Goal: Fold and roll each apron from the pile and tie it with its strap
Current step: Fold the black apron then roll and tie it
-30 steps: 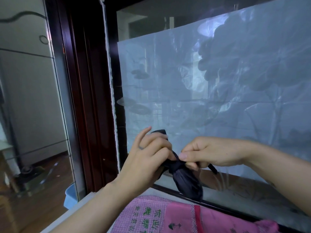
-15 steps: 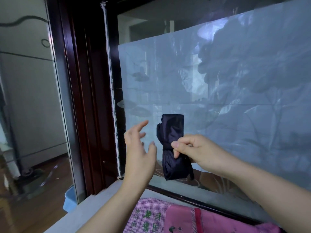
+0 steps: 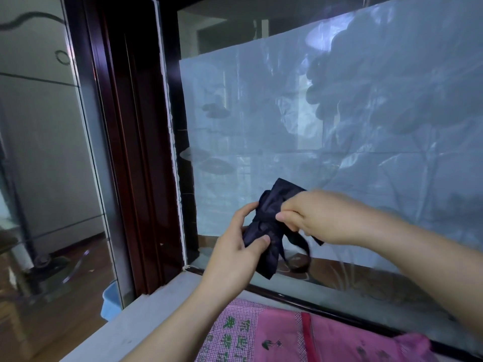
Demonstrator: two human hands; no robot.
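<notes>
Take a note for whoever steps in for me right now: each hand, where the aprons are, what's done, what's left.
Left hand grips the lower half of the dark rolled apron, held up before the window.
Right hand pinches the strap at the roll's middle; a loop of it hangs loose.
Done: dark apron rolled, strap wrapped round its middle.
Left: tighten the tie, set it down, then do the pink apron lying unrolled on the ledge.
</notes>
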